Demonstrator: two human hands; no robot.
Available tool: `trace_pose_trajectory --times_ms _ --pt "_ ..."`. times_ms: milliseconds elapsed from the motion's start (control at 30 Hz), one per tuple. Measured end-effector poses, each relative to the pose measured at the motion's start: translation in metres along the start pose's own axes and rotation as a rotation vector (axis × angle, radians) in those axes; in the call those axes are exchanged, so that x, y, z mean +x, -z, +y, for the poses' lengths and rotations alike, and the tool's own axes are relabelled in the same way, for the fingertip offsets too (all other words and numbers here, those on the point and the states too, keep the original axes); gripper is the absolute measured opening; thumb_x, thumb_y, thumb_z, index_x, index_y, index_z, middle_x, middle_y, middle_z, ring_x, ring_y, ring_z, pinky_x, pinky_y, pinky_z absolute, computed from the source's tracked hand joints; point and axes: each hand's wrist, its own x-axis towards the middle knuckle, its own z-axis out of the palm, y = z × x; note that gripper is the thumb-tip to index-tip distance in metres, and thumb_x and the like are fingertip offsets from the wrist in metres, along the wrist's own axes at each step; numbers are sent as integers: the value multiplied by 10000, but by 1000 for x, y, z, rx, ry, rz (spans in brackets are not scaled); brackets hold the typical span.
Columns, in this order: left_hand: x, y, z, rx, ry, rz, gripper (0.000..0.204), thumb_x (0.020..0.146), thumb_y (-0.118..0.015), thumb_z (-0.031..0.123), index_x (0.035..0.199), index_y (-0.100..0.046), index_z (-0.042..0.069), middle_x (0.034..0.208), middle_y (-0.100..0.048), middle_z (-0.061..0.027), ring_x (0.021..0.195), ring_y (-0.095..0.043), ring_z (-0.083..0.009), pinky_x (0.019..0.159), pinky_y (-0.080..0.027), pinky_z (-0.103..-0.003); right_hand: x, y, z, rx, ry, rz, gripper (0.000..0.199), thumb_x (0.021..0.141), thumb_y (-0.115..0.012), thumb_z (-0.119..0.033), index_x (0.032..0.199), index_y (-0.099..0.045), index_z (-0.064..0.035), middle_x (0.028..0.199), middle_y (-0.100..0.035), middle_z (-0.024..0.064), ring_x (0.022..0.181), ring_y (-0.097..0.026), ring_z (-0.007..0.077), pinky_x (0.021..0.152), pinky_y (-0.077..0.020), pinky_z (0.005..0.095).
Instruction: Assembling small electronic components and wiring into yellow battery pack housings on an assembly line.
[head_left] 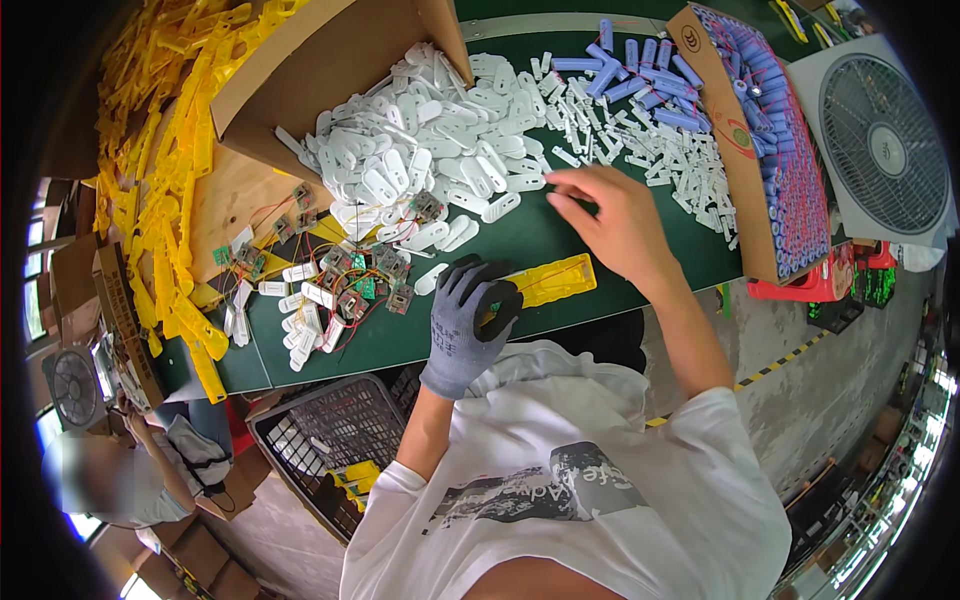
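A grey-black glove [458,342] covers the left grip [470,318]; sleeves [714,432] are white.

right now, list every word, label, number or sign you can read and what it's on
Wording isn't copied here, only where it stands:
White shirt: dark-and-pale chest print with lettering, partly creased.
Left hand: dark print on its grey glove, too small to read surely.
Cardboard box of blue cells: a dark round mark and a coloured one.
Brown carton at far left: dark print, too small to read.
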Motion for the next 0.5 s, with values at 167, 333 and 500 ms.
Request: trace_pose_trajectory --times_ms 167,333,500 --pt "4 -2 3 -13 -11 18 289 676 -739 62 929 -604 103 1139 -623 -100 1067 -562 -349 992 -408 -489 34 -12 10 -279 272 -44 156 848 -700 -161 980 -692 -79 907 -632 73 830 -618 269 724 -499 359" --pt "6 3 6 -29 -22 27 276 670 -734 52 912 -611 101 1111 -638 -111 1073 -572 -348 1017 -399 -496 33 -2 15 -176 162 -59 152 848 -691 -179 956 -686 -71 908 -622 64 841 -623 260 721 -505 365" --pt "4 1 0 -44 0 13 281 677 -738 65 920 -604 107 1131 -630 -98 1081 -564 -337 1029 -385 -499 35 8 29 -164 153 -57 141 833 -695 -153 954 -699 -81 886 -648 61 797 -637 257 709 -507 356"
